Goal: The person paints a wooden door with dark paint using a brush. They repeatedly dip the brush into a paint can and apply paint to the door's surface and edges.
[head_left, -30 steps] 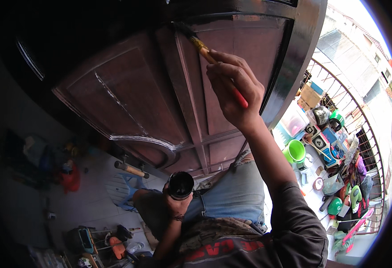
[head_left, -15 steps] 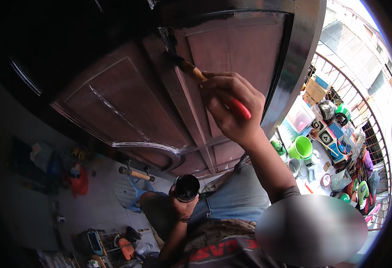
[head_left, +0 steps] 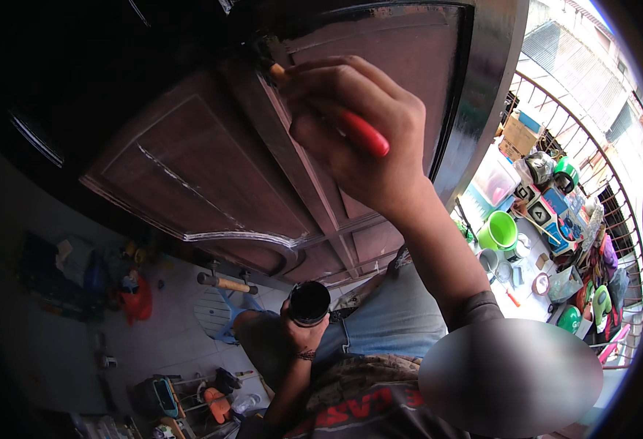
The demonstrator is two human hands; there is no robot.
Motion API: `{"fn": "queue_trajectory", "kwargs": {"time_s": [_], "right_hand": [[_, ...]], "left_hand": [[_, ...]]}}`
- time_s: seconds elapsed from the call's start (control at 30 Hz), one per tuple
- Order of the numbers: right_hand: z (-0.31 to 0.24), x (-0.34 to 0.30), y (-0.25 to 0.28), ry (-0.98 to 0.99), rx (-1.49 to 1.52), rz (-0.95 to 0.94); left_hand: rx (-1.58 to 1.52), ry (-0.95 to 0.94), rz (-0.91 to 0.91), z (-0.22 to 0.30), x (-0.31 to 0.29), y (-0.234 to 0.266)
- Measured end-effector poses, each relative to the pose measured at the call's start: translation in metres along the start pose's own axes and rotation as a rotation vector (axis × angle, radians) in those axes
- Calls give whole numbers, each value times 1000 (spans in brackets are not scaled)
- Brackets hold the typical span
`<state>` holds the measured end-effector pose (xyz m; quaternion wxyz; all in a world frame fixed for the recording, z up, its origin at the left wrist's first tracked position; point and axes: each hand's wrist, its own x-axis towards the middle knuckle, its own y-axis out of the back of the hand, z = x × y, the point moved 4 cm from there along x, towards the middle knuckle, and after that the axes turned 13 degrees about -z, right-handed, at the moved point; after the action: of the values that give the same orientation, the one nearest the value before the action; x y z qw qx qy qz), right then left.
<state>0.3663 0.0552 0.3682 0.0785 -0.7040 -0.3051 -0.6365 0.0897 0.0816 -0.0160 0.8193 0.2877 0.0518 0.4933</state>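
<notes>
My right hand (head_left: 365, 128) is wrapped round a paintbrush (head_left: 365, 134) with a red-ended handle. Its bristles reach the upper part of a brown panelled door (head_left: 182, 161), at the top of the central upright, where dark wet-looking paint begins; my fingers partly hide the brush. The door's top and right edge are coated black, while the lower panels show bare reddish brown with pale streaks along the mouldings. Low in front of my body, my left hand (head_left: 304, 333) grips a small black cup (head_left: 309, 304), dark inside.
A door handle (head_left: 227, 283) juts out near a blue plastic stool (head_left: 215, 314). On the right, a green bucket (head_left: 498, 231), helmets and clutter stand by a curved railing (head_left: 592, 143). Tools and a rack (head_left: 182, 402) lie at lower left, beyond them a red bag (head_left: 136, 298).
My right hand has moved up and left with the paintbrush, along the central upright toward the black-painted top. The left hand with the cup has stayed nearly in place.
</notes>
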Motion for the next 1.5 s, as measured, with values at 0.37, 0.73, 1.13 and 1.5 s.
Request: {"fn": "queue_trajectory", "kwargs": {"time_s": [0.37, 0.73, 1.13, 1.5], "right_hand": [[14, -13, 4, -169, 57, -70], [24, -60, -8, -242, 186, -292], [23, 21, 29, 33, 99, -142], [21, -94, -34, 0, 143, -74]], "left_hand": [[-35, -25, 4, 8, 0, 2], [-42, -69, 45, -4, 0, -3], [-23, -45, 53, -3, -2, 0], [-132, -4, 67, 1, -2, -1]]}}
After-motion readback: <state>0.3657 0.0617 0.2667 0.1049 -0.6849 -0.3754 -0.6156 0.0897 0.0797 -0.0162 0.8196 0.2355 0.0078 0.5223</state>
